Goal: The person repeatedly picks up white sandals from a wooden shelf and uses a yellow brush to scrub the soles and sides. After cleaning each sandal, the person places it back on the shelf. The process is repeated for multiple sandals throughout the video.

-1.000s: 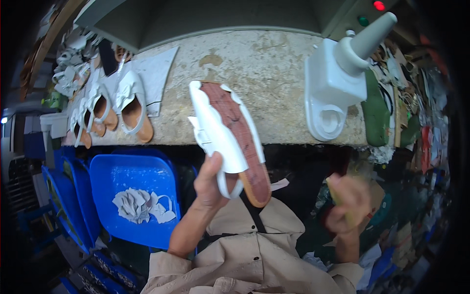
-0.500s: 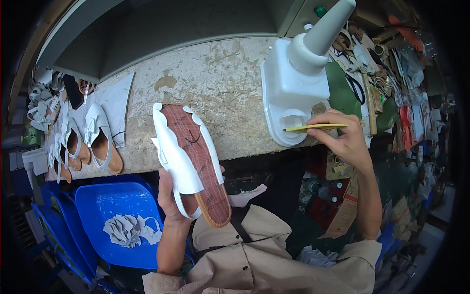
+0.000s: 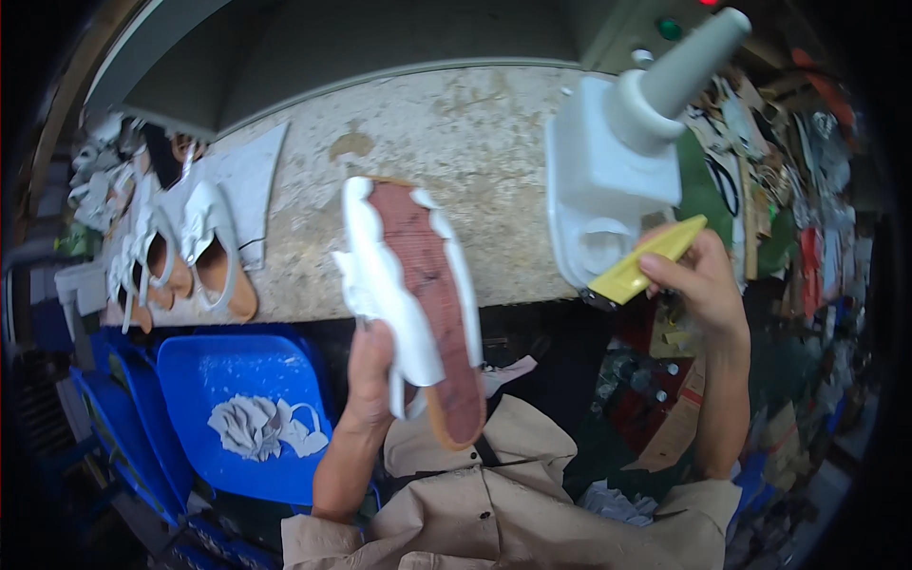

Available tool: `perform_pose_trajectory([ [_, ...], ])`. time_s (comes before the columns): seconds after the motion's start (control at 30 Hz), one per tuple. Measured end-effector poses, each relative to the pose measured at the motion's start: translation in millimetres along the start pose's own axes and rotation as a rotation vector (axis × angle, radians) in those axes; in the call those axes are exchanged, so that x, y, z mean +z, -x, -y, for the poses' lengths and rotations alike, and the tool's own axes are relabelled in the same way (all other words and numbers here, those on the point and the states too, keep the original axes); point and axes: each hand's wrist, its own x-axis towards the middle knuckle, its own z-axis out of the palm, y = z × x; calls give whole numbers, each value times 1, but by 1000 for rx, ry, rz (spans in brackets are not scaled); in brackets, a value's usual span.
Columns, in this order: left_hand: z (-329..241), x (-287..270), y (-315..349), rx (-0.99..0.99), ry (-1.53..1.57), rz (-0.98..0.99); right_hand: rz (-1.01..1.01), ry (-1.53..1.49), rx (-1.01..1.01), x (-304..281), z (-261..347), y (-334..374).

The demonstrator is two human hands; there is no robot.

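L hand point(image 3: 372, 369) gripping white sandal point(image 3: 427, 285), R hand point(image 3: 705, 285) pinching yellow applicator point(image 3: 655, 258) nr dispenser point(image 3: 617, 171)

Hands are working well apart, each clamped on its own item. L hand is grasping the sandal nr its narrower lower end, thumb lying along the white side; other fingers are mostly hiding behind, so can't tell how they're set. Sandal is tilting slightly, reddish underside facing the cam, white edging running down both sides. It's overlapping the front edge of the worn bench point(image 3: 456, 123) in view; can't tell how high it's being held.

R hand is holding the flat applicator btwn thumb & fingers, dark end pointing down-L, just beside the dispenser's round cup point(image 3: 603, 252). Can't tell if the two are touching. Dispenser itself is standing on the bench, grey cone leaning up-R.

Over L, a row of finished-looking sandals point(image 3: 209, 218) w/ tan insoles is lying on the bench by a pale sheet point(image 3: 261, 180). Below, a blue chair point(image 3: 185, 375) is holding a bunch of off-white cut pcs point(image 3: 242, 427). Person is wearing a beige shirt point(image 3: 446, 518).
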Motion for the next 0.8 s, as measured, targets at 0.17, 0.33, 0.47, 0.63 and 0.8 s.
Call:
perform_pose_trajectory([
  [0.17,-12,22,1,-17,-87,157,-1,-375,-214,77,-7,21],
  [0.33,-28,29,4,-46,-43,304,-109,-202,-400,111,-4,23],
  [0.47,-26,25,5,-17,-118,282,-166,-177,-478,117,8,22],
  [0.63,-29,25,6,-2,-151,256,-158,-132,-547,122,6,23],
  [0.8,-31,25,5,-28,-158,238,-127,-64,-679,123,-11,19],
])
